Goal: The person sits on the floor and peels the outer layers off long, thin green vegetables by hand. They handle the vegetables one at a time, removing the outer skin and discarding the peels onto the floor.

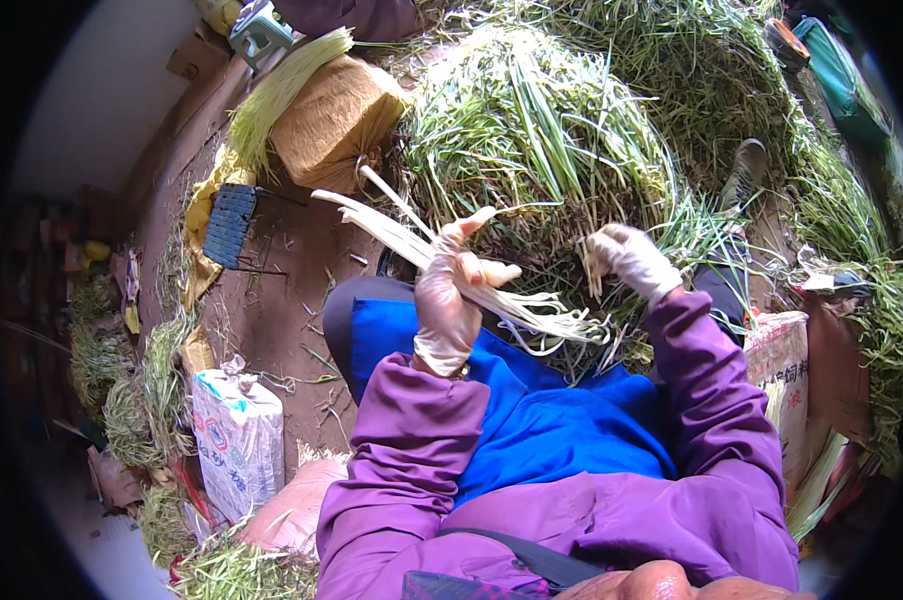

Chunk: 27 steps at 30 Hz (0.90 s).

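My left hand (451,300), in a thin pale glove, is closed around a bunch of pale plant stalks (384,229) with curled ends hanging to the right over my lap. Its thumb and some fingers stick out. To the right, my right hand (616,259), gloved too, has its fingers bent at the near edge of a large heap of green leafy stalks (534,127); small brownish bits show at its fingertips, and whether it grips them is unclear. A blue apron (564,427) covers my lap below both hands.
An orange-brown wrapped bundle (335,120) with pale stalks (294,90) beside it stands upper left. Near it are a blue woven stool (230,225) and a green plastic stool (260,37). A white sack (238,442) stands lower left, another printed sack (781,367) at right.
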Each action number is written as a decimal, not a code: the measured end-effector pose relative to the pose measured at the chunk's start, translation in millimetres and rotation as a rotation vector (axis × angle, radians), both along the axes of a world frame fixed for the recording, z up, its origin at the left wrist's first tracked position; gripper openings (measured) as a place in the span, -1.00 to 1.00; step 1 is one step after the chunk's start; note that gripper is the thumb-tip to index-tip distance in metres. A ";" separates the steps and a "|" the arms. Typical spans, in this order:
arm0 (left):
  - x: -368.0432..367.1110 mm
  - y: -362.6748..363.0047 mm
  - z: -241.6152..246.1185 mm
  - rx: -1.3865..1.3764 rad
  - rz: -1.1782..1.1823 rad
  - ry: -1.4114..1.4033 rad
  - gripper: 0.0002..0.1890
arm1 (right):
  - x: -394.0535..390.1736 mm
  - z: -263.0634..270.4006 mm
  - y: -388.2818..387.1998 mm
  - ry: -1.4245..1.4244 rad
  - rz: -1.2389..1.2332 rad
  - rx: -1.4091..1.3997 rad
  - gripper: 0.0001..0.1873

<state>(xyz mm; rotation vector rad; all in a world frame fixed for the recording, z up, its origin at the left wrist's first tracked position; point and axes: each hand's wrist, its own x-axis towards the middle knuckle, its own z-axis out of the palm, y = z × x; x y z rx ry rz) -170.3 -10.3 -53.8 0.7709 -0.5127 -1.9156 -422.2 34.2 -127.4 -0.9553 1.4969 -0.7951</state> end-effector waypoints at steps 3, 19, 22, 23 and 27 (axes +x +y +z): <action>-4.8 4.9 -7.1 -0.037 -0.157 -0.006 -0.62 | -7.9 -23.6 -45.8 0.510 -0.001 -0.234 -0.74; -23.4 8.3 -19.2 -0.025 -0.236 -0.320 -0.69 | -19.6 -29.6 -46.7 0.314 -0.027 -0.076 -0.82; -28.1 10.3 -19.4 -0.024 -0.273 -0.415 -0.71 | -14.7 -18.0 -23.0 -0.321 -0.128 0.038 -0.83; -33.6 13.1 -20.4 -0.045 -0.219 -0.391 -0.71 | -12.5 -12.7 -12.7 -0.424 -0.156 0.063 -0.83; -39.8 17.4 -24.6 -0.019 -0.384 -0.489 -0.70 | -1.3 13.0 25.2 -0.445 -0.113 0.164 -0.71</action>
